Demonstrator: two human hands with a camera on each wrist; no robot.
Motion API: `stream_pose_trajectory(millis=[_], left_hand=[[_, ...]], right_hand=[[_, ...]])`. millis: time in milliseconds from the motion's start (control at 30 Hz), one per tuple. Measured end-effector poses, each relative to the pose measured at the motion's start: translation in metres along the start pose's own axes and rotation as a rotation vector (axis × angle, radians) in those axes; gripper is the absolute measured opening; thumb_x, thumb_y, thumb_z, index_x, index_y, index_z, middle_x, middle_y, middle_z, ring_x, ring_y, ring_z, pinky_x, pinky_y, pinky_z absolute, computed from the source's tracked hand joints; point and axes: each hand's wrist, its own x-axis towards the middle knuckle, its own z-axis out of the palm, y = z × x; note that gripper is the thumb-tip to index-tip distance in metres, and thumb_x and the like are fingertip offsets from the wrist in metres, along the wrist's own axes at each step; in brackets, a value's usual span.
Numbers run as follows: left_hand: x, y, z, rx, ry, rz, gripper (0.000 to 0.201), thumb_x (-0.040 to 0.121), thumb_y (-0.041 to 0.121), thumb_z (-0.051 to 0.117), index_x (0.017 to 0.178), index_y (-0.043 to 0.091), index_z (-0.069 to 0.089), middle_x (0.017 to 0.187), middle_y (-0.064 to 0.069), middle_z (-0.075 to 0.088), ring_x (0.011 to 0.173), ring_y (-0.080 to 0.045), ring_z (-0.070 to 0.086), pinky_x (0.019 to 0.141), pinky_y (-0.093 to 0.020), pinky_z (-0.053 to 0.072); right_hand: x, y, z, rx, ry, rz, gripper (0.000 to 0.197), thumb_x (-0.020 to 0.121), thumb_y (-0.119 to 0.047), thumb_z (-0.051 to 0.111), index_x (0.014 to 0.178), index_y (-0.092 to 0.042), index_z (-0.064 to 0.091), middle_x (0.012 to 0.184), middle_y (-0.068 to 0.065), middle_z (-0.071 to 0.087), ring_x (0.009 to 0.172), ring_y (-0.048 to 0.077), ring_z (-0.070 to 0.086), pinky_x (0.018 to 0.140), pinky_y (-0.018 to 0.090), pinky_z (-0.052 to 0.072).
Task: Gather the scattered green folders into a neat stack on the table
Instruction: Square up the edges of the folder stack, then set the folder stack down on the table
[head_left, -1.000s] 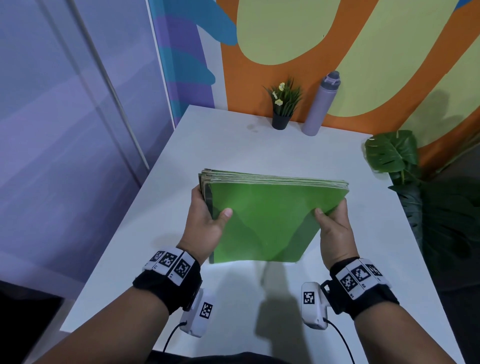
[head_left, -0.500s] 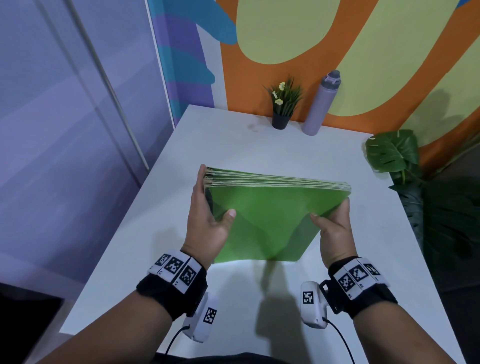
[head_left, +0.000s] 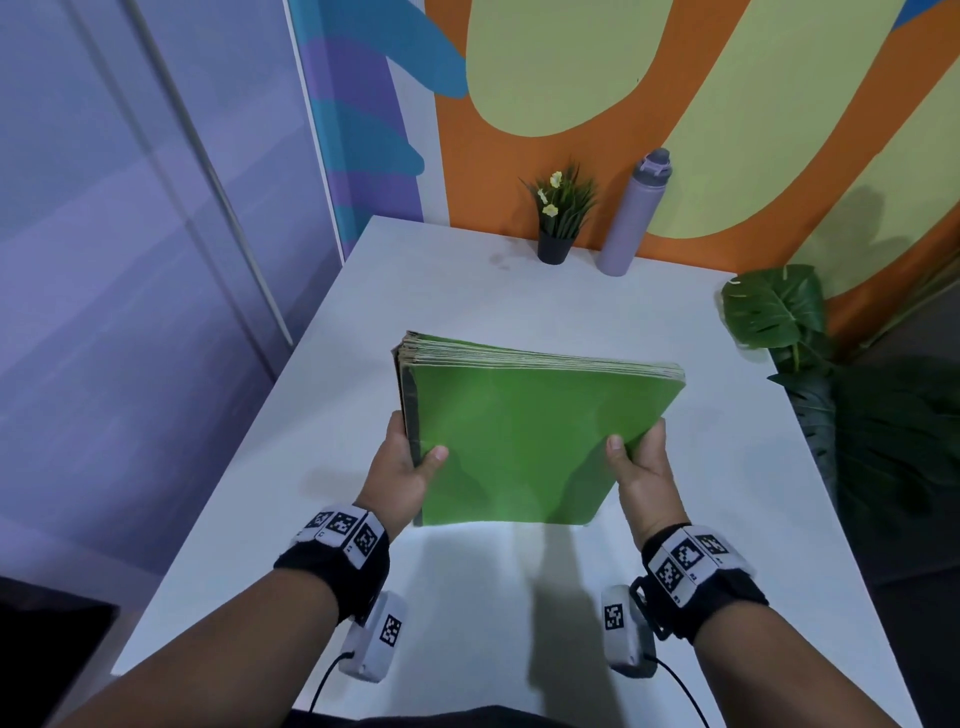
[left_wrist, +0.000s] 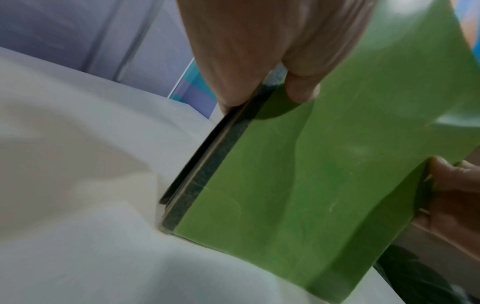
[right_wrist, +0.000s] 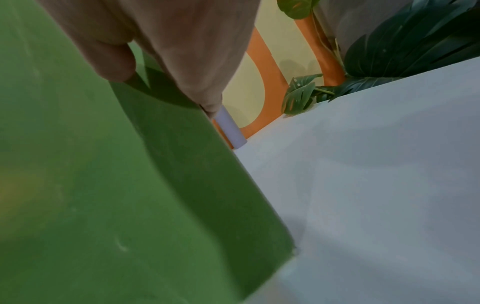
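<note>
Your left hand (head_left: 402, 480) grips the left edge of the green folders (head_left: 524, 441), thumb on the front cover and fingers behind; your right hand (head_left: 641, 467) grips the right edge in the same way. Between them you hold the folders as one squared-up bundle, standing on its lower edge on the white table (head_left: 363, 338) and tilted, with the upper edges facing away from you. At the far end of the table, well apart from the bundle, a small potted plant (head_left: 558, 218) stands just beside a lilac bottle (head_left: 634, 213).
</note>
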Motion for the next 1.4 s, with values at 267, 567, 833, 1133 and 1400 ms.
stream_pose_trajectory(millis=[267,567,833,1133,1400], left_hand=[[0.021,0.026,-0.008,-0.218,0.114,0.042,0.035,0.089,0.011,0.062,0.120,0.022,0.053,0.120,-0.005,0.069,0.113,-0.027,0.064,0.099,-0.055,0.051],[0.047,0.048,-0.018,-0.444,0.074,-0.025,0.042,0.089,0.028,0.064,0.127,0.014,0.055,0.126,-0.008,0.070,0.119,-0.028,0.064,0.104,-0.057,0.047],[0.016,0.012,0.028,-0.426,-0.126,-0.188,0.047,0.090,0.004,0.059,0.135,0.015,0.049,0.129,-0.008,0.068,0.117,-0.030,0.066,0.099,-0.058,0.051],[0.046,0.062,0.046,-0.473,-0.066,-0.207,0.037,0.096,0.000,0.053,0.130,0.014,0.051,0.123,-0.006,0.070,0.096,-0.023,0.071,0.059,-0.031,0.059],[0.049,0.054,0.063,-0.208,-0.247,-0.283,0.069,0.096,0.043,0.053,0.154,0.028,0.019,0.147,0.010,0.042,0.136,-0.021,0.045,0.099,-0.038,0.041]], right_hand=[[0.013,-0.028,-0.009,-0.083,-0.027,-0.061,0.007,0.097,-0.031,0.049,0.101,-0.026,0.051,0.095,-0.002,0.064,0.087,0.002,0.061,0.078,0.024,0.049],[0.016,-0.020,-0.006,0.008,0.137,0.094,0.025,0.099,-0.017,0.044,0.075,-0.012,0.051,0.066,0.004,0.048,0.058,0.020,0.045,0.043,0.026,0.038],[0.035,-0.029,-0.025,0.027,0.184,0.171,0.027,0.099,-0.023,0.042,0.079,-0.007,0.053,0.077,0.006,0.055,0.064,0.024,0.051,0.043,0.027,0.045],[0.028,-0.010,0.006,0.744,-0.100,0.368,0.039,0.091,-0.028,0.058,0.122,-0.006,0.048,0.127,0.020,0.057,0.111,0.036,0.063,0.094,0.051,0.050],[0.062,0.003,-0.011,0.810,0.083,0.519,0.038,0.091,-0.010,0.056,0.124,0.009,0.051,0.122,0.029,0.062,0.102,0.038,0.065,0.083,0.047,0.056]])
